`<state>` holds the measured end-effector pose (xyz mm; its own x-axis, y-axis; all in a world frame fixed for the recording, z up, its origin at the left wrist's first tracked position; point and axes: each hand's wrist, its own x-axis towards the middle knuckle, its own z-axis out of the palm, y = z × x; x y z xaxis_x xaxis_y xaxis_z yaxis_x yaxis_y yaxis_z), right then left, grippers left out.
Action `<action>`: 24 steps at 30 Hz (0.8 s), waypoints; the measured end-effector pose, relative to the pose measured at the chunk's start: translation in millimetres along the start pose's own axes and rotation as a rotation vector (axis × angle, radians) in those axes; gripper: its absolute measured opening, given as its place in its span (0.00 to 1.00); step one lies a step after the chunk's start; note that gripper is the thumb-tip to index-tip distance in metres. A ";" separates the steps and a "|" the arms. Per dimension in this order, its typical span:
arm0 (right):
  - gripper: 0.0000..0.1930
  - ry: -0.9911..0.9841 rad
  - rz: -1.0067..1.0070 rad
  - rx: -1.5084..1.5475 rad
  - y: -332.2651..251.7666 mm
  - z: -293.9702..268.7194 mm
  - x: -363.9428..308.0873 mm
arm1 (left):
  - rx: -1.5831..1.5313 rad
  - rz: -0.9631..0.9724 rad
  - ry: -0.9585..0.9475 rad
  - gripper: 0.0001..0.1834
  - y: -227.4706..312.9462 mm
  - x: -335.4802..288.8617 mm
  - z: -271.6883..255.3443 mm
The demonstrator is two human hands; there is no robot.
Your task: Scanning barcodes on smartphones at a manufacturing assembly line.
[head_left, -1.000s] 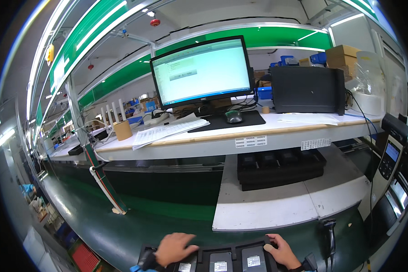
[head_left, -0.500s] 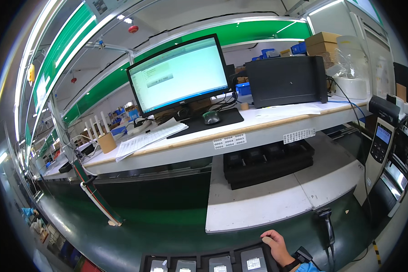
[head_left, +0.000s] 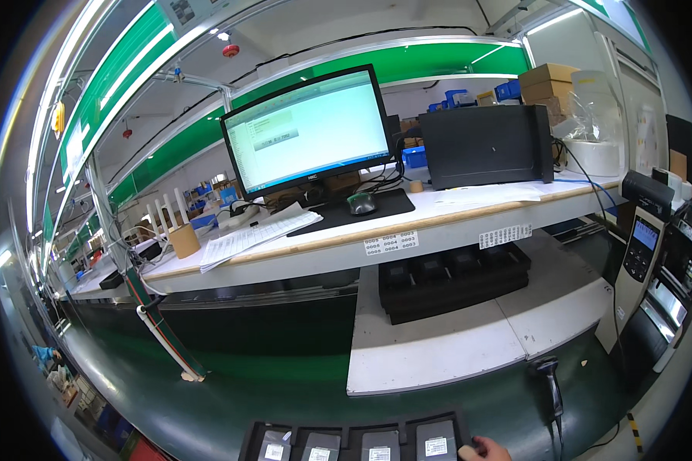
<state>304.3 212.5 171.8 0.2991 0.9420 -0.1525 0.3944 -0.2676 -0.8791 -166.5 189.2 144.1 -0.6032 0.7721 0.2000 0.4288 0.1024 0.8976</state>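
Note:
A black tray (head_left: pixel 344 435) enters at the bottom edge, its near part cut off by the frame. Several flat dark grey devices (head_left: pixel 436 432) with white labels sit in its separate compartments. At the tray's right end is my right hand (head_left: pixel 487 449), thumb and fingers curled against the rim; its lower part lies outside the picture. My left hand is out of sight. To the right, a black handheld scanner (head_left: pixel 549 384) with a cable lies on the dark green bench surface (head_left: pixel 277 392).
Beyond the tray, a white platform (head_left: pixel 430 361) carries stacked black trays (head_left: pixel 454 288) beneath a shelf (head_left: pixel 315 265). On that shelf stand a monitor (head_left: pixel 307 131), a mouse (head_left: pixel 361 203), papers (head_left: pixel 257 237) and a black case (head_left: pixel 484 146). A label printer (head_left: pixel 638 253) stands at right.
My right hand has moved down from above the tray's right corner to its right side, and less of it shows. The tray sits slightly higher in view. The head view has shifted a little.

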 end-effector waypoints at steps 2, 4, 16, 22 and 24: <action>0.28 0.013 0.031 0.227 17.1 6.4 22.6 | -0.056 -0.070 0.018 0.24 1.7 13.9 14.4; 0.26 -0.207 0.242 0.476 2.6 -8.4 28.1 | -0.107 -0.014 -0.073 0.22 -9.0 35.1 21.8; 0.22 -0.259 -0.187 0.303 -116.0 -18.4 43.3 | -0.303 -0.065 0.121 0.13 -20.1 95.8 57.7; 0.25 -0.175 0.035 0.377 -48.8 -59.9 82.2 | -0.155 0.135 -0.082 0.17 16.4 54.8 94.1; 0.27 -0.149 -0.013 0.372 -35.1 -63.4 89.7 | -0.083 0.151 -0.112 0.17 40.6 45.5 91.1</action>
<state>372.4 293.5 217.6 0.1565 0.9712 -0.1799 0.0475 -0.1894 -0.9808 -115.2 285.6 153.9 -0.4558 0.8403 0.2936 0.4490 -0.0678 0.8910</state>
